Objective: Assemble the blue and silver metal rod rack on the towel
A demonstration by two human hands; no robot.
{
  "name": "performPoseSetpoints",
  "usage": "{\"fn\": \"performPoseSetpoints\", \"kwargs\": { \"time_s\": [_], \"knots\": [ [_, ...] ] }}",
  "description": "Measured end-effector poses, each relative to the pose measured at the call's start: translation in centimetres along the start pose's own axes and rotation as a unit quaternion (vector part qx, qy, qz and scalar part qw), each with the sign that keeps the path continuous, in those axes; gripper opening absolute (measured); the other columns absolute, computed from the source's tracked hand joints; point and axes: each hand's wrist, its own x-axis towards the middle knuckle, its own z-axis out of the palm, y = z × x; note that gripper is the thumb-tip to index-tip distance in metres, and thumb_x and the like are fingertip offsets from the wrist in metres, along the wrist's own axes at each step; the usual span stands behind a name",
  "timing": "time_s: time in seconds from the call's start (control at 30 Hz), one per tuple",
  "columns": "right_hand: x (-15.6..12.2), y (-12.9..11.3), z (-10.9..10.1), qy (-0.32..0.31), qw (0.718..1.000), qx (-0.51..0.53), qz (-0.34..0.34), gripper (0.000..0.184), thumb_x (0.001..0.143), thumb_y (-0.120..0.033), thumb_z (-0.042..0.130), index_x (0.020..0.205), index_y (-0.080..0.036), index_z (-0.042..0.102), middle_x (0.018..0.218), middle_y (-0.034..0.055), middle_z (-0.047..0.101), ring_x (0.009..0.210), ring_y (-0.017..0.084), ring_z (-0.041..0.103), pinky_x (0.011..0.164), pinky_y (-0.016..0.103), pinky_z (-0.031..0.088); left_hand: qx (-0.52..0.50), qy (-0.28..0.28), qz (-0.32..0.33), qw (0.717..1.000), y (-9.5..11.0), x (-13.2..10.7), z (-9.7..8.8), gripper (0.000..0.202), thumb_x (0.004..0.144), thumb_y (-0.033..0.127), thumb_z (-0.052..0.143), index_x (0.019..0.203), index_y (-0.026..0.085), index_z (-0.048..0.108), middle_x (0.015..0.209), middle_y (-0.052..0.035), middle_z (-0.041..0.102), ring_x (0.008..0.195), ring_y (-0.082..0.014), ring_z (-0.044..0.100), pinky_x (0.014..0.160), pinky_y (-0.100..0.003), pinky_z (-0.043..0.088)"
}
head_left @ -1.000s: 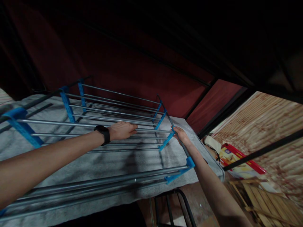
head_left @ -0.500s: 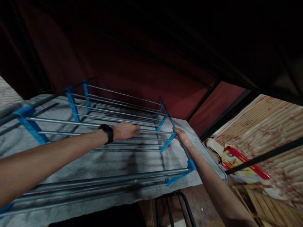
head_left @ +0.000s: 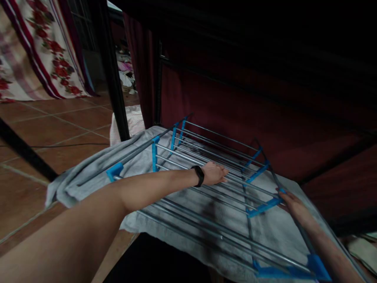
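Black left wristband, bare forearms, seemingly dark clothing

This seems to be a room in a home. On the far left, a cloth printed with red roses hangs down to the brown tiled floor. Beside it, past a dark post, there is a small heap, which looks like clothes. A dark red curtain closes the far side. Near, a soft grey cover lies under a rack of household kind.
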Motion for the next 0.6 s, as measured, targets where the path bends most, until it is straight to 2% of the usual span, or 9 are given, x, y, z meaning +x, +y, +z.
{"fn": "performPoseSetpoints", "kwargs": {
  "time_s": [0.13, 0.23, 0.4, 0.5, 0.6],
  "knots": [
    [-0.2, 0.1, -0.3, -0.005, 1.000, -0.017, -0.002, 0.033, 0.064, -0.039, 0.070, 0.094, -0.024, 0.067, 0.099, 0.0092, 0.071, 0.099, 0.029, 0.069, 0.080, 0.035, 0.062, 0.005, 0.016, -0.036, 0.999, -1.0, -1.3, 0.5, 0.033, 0.101, 0.041, 0.039, 0.103, 0.014, 0.058, 0.105, -0.0140, 0.069, 0.093, -0.0274, 0.069, 0.074, -0.036, 0.051],
    [-0.1, 0.2, -0.5, -0.002, 1.000, -0.029, -0.005, 0.031, 0.064, -0.040, 0.070, 0.092, -0.026, 0.067, 0.102, 0.0098, 0.071, 0.101, 0.030, 0.068, 0.082, 0.036, 0.062, -0.002, 0.009, -0.023, 1.000, -1.6, -1.4, 0.7, 0.031, 0.102, 0.039, 0.037, 0.101, 0.016, 0.057, 0.101, -0.0118, 0.071, 0.091, -0.0265, 0.070, 0.067, -0.033, 0.050],
    [0.3, 0.7, -0.7, 0.002, 1.000, -0.028, -0.005, 0.033, 0.063, -0.040, 0.071, 0.093, -0.027, 0.068, 0.106, 0.0098, 0.070, 0.107, 0.032, 0.066, 0.084, 0.038, 0.062, -0.008, -0.002, -0.013, 1.000, -1.9, -1.2, 0.6, 0.030, 0.101, 0.040, 0.039, 0.101, 0.017, 0.058, 0.095, -0.0123, 0.073, 0.089, -0.0281, 0.071, 0.064, -0.032, 0.049],
    [-0.1, 0.1, -0.4, -0.001, 1.000, -0.030, -0.007, 0.033, 0.063, -0.040, 0.070, 0.092, -0.026, 0.068, 0.104, 0.0093, 0.070, 0.108, 0.032, 0.066, 0.084, 0.039, 0.062, -0.012, -0.005, -0.010, 1.000, -1.9, -1.2, 0.5, 0.030, 0.101, 0.040, 0.040, 0.103, 0.017, 0.058, 0.094, -0.0133, 0.073, 0.088, -0.0292, 0.072, 0.065, -0.033, 0.050],
    [-1.2, -1.4, 0.2, 0.023, 0.999, -0.048, 0.005, 0.028, 0.061, -0.037, 0.069, 0.088, -0.026, 0.068, 0.097, 0.0091, 0.071, 0.103, 0.032, 0.067, 0.082, 0.038, 0.062, -0.017, -0.002, -0.008, 1.000, -2.0, -1.2, 0.5, 0.030, 0.101, 0.039, 0.039, 0.104, 0.016, 0.059, 0.095, -0.0147, 0.072, 0.089, -0.0291, 0.071, 0.068, -0.035, 0.053]
  ]
}}
